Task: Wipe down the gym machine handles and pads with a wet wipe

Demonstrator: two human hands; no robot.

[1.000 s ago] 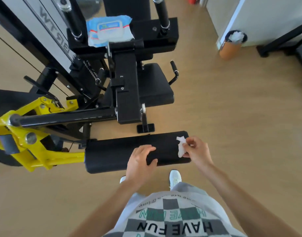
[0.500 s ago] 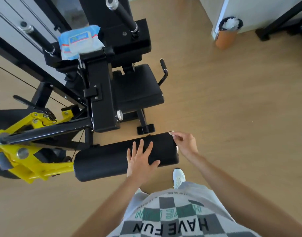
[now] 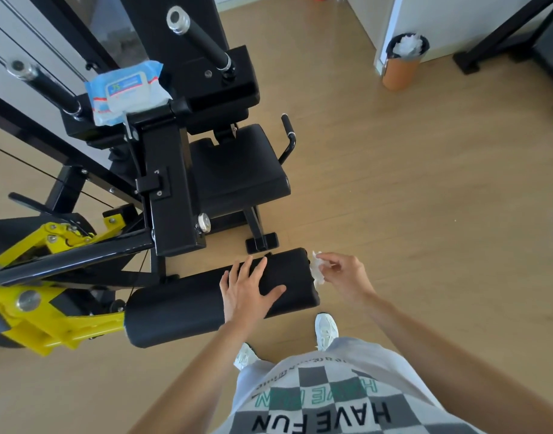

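A long black roller pad (image 3: pixel 181 311) lies across the front of the gym machine, on a yellow lever arm (image 3: pixel 49 327). My left hand (image 3: pixel 248 286) rests flat on top of the pad near its right end, fingers spread. My right hand (image 3: pixel 341 272) pinches a crumpled white wet wipe (image 3: pixel 317 270) against the pad's right end face. Further back are the black seat pad (image 3: pixel 237 170), a small side handle (image 3: pixel 289 133) and two black grip bars (image 3: pixel 203 42), (image 3: pixel 46 86).
A blue pack of wet wipes (image 3: pixel 128 90) lies on the machine's upper black bracket. An orange bin (image 3: pixel 403 62) with used wipes stands by the white wall at the back right. Another black machine frame (image 3: pixel 519 36) is at the far right. Wooden floor lies to the right.
My right hand took the wipe from the pad's top over its right edge onto the end face. My left hand flattened and spread on the pad. The view shifted slightly right.
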